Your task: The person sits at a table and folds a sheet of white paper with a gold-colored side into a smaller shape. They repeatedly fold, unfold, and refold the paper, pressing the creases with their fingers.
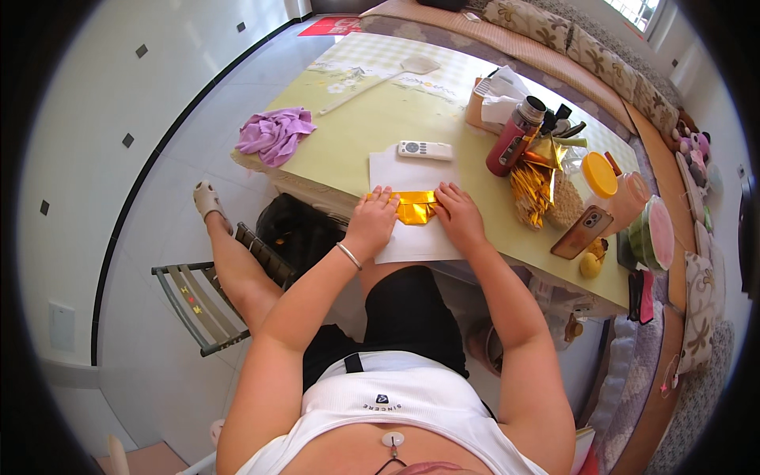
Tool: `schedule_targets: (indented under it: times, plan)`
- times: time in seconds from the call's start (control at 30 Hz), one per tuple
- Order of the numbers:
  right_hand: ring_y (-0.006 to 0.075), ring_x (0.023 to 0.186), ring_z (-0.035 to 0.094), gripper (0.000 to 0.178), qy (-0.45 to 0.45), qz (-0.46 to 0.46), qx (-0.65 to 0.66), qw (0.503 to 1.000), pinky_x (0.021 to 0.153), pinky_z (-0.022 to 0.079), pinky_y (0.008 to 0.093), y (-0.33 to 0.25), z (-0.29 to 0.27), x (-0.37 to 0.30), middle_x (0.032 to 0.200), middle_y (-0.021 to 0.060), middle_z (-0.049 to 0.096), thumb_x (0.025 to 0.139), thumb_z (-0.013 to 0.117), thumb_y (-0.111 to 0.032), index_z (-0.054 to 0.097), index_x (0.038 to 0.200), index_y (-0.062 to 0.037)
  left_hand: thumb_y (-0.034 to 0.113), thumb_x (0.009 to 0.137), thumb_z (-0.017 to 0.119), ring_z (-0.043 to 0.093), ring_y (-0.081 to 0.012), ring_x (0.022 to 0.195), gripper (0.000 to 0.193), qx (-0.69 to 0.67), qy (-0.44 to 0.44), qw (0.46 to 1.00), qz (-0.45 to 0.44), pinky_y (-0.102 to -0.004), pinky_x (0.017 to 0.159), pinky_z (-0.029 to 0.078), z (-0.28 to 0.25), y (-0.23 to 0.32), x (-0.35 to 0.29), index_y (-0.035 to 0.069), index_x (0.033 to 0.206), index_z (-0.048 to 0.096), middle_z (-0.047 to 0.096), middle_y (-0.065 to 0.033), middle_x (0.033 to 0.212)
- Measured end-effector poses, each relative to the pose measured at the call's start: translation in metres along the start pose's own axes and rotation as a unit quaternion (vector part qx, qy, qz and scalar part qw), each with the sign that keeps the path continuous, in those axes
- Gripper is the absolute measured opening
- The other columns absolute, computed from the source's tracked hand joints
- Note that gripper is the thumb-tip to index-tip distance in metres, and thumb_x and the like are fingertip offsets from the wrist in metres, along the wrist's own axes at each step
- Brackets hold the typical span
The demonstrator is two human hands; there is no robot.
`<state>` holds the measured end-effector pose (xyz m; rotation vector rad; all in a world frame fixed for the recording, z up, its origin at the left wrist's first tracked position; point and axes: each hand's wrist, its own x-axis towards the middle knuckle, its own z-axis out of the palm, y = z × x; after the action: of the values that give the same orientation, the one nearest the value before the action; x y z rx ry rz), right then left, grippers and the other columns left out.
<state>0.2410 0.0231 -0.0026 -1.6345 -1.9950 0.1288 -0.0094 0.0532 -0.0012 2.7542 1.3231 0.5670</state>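
Note:
A folded piece of gold foil paper lies on a white sheet at the near edge of the yellow-green table. My left hand presses flat on the left end of the gold paper, fingers spread. On the right end rests my right hand, fingers also pressing down. Neither hand lifts the paper off the sheet.
A white remote lies just beyond the sheet. To the right stand a red bottle, gold foil wrappers, an orange-lidded jar, a phone and a cut watermelon. A purple cloth sits at the left corner. A folding stool stands below left.

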Motion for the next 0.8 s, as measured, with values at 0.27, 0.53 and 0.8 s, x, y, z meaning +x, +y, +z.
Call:
schedule_targets:
  times: [0.27, 0.53, 0.8]
  plan:
    - [0.0332, 0.143, 0.048, 0.061, 0.006, -0.004, -0.002, 1.000, 0.120, 0.035, 0.0445, -0.006, -0.009, -0.003, 0.149, 0.0135, 0.058, 0.087, 0.077, -0.036, 0.064, 0.138, -0.0042, 0.027, 0.104, 0.053, 0.045, -0.0325, 0.146, 0.044, -0.031, 0.015, 0.999, -0.006, -0.0519, 0.121, 0.032, 0.004, -0.002, -0.001, 0.006, 0.142, 0.059, 0.051, -0.0163, 0.155]
    - [0.0325, 0.146, 0.044, 0.075, -0.009, -0.010, -0.047, 0.999, 0.121, 0.032, 0.0459, -0.012, -0.014, -0.004, 0.154, 0.0125, 0.054, 0.084, 0.077, -0.051, 0.060, 0.142, -0.0052, 0.026, 0.102, 0.055, 0.046, -0.0318, 0.145, 0.043, -0.040, 0.043, 0.998, -0.004, -0.0523, 0.120, 0.032, 0.006, -0.002, -0.003, 0.007, 0.141, 0.060, 0.052, -0.0155, 0.154]
    - [0.0309, 0.149, 0.041, 0.076, -0.017, -0.009, -0.073, 0.997, 0.123, 0.028, 0.0469, -0.014, -0.012, -0.007, 0.156, 0.0116, 0.051, 0.087, 0.074, -0.053, 0.057, 0.145, -0.0065, 0.027, 0.103, 0.054, 0.043, -0.0303, 0.147, 0.045, -0.053, 0.038, 0.998, -0.013, -0.0509, 0.122, 0.030, 0.008, -0.003, -0.005, 0.008, 0.143, 0.059, 0.050, -0.0137, 0.156]
